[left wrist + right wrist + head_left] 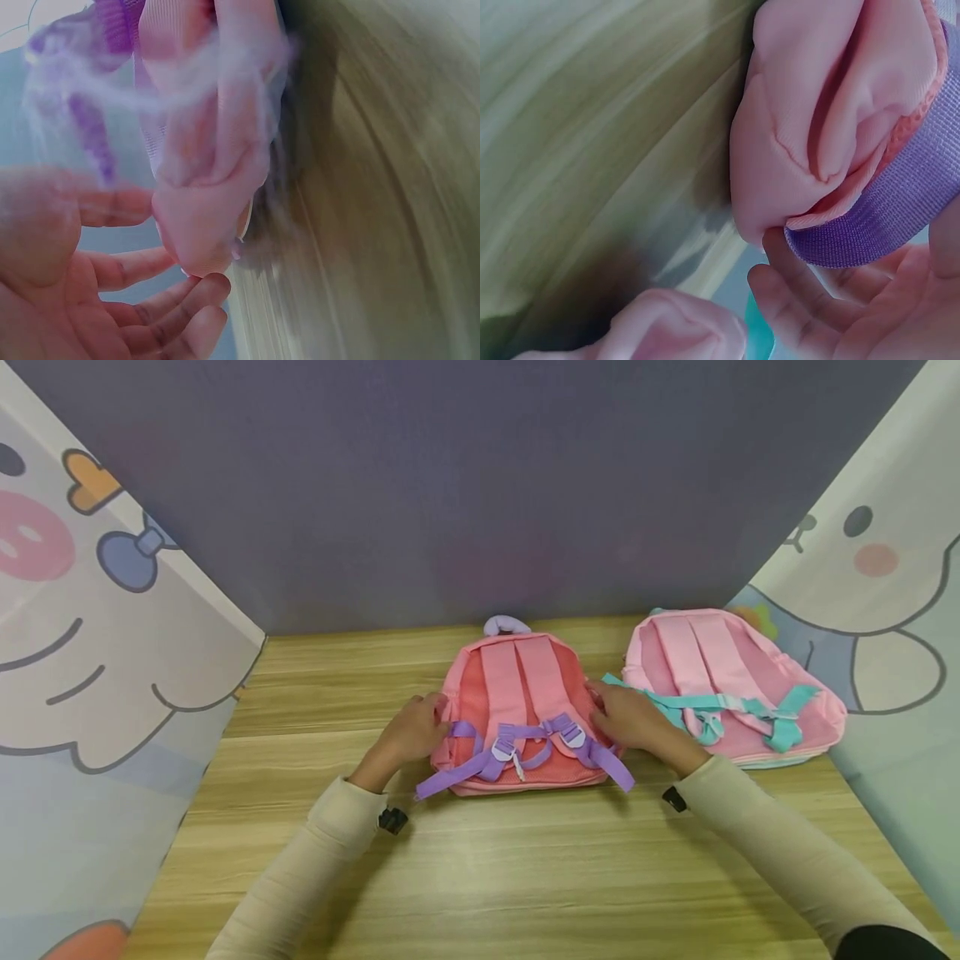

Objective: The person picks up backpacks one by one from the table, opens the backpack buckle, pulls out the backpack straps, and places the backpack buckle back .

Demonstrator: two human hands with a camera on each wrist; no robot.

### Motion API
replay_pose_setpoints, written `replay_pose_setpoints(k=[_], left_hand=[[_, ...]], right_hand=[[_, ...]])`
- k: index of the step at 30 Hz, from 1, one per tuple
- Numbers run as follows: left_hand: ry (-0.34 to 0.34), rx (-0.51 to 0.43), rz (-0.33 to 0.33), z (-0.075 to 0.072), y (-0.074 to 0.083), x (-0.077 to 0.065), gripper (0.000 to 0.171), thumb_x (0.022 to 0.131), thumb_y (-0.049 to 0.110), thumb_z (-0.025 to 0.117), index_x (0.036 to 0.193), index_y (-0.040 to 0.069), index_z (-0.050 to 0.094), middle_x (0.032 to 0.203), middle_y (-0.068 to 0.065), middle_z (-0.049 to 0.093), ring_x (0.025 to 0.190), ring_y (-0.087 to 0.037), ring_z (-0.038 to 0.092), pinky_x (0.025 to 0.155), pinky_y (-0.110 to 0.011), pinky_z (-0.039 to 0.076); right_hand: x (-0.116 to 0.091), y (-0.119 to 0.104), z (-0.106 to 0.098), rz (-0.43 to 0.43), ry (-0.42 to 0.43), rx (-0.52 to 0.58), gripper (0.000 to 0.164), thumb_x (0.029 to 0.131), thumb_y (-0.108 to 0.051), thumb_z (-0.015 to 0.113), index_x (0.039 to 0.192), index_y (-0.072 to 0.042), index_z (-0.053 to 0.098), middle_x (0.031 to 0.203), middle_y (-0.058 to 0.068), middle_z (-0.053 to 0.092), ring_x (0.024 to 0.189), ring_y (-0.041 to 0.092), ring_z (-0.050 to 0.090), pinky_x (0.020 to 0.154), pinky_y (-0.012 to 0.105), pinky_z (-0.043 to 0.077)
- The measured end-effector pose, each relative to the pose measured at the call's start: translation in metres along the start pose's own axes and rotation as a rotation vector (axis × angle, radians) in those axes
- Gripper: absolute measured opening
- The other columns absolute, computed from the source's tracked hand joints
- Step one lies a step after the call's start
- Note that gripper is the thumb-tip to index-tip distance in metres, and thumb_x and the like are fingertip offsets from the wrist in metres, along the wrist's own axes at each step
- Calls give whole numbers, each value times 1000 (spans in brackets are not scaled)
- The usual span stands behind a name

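Observation:
A coral-pink backpack (528, 714) lies on the wooden table with its shoulder straps facing up. Purple webbing straps (480, 766) with white buckles cross its lower part, and a lilac carry handle (504, 625) sticks out at the far end. My left hand (415, 727) is at the backpack's left side, its loosely bent fingers (187, 300) touching the pink fabric. On the opposite side, my right hand (628, 717) has its fingertips (776, 247) against the fabric beside a purple strap (885, 202). Neither hand's fingers are wrapped around the backpack.
A second, lighter pink backpack (735, 685) with turquoise straps (787, 714) lies just right of the first, close to my right hand. A dark grey panel (480, 493) rises behind the table (525, 877). Cartoon-printed walls (82, 652) flank both sides.

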State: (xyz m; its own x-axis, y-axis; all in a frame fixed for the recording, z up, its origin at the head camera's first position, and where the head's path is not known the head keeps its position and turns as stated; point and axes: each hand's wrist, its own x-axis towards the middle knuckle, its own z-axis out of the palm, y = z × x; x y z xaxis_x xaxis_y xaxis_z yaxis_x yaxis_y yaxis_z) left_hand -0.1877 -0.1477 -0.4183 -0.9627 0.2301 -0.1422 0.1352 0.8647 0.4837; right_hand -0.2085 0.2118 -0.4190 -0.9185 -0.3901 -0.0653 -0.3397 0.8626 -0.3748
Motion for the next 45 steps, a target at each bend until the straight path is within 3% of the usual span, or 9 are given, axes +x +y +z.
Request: replay_pose_setpoints(k=[4, 10, 19, 29, 37, 45], left_hand=[[9, 2, -17, -2, -4, -2, 49, 98, 22, 59, 143, 1, 51, 119, -19, 60, 111, -31, 58, 90, -49, 51], [18, 12, -2, -6, -12, -4, 45, 97, 20, 58, 138, 1, 54, 111, -18, 61, 108, -31, 57, 88, -48, 51], [53, 12, -14, -14, -24, -9, 48, 94, 15, 59, 138, -3, 54, 117, -24, 62, 108, -36, 58, 90, -52, 52], [51, -6, -65, -26, -44, -14, 52, 92, 14, 56, 141, -4, 52, 124, -28, 60, 108, -36, 57, 91, -53, 50], [45, -2, -81, -36, -67, -16, 51, 93, 15, 56, 140, -3, 52, 115, -25, 64, 106, -37, 58, 95, -55, 49], [70, 5, -101, -45, -85, -19, 50, 94, 13, 53, 141, -4, 52, 112, -23, 65, 99, -35, 58, 91, -52, 49]], right_hand=[[1, -6, 1, -6, -11, 38, 59, 96, -15, 56, 150, 5, 42, 63, 1, 47, 61, 17, 52, 57, 32, 41], [3, -16, 3, 11, -40, 64, 60, 98, -17, 55, 153, 2, 40, 62, 1, 49, 52, 14, 50, 50, 31, 40], [13, -28, 12, -67, 9, 36, 59, 95, -17, 60, 148, 5, 46, 63, -1, 48, 66, 17, 55, 61, 32, 44], [23, -46, 19, -73, -5, 34, 54, 96, -21, 61, 147, -5, 51, 72, -1, 59, 55, 12, 49, 48, 29, 37], [33, -66, 29, -103, -10, 82, 58, 95, -19, 64, 146, 3, 48, 87, 1, 69, 72, 14, 59, 66, 32, 49], [44, -86, 36, -92, -23, 104, 60, 95, -21, 63, 148, 3, 46, 84, 0, 65, 69, 14, 56, 66, 30, 47]])
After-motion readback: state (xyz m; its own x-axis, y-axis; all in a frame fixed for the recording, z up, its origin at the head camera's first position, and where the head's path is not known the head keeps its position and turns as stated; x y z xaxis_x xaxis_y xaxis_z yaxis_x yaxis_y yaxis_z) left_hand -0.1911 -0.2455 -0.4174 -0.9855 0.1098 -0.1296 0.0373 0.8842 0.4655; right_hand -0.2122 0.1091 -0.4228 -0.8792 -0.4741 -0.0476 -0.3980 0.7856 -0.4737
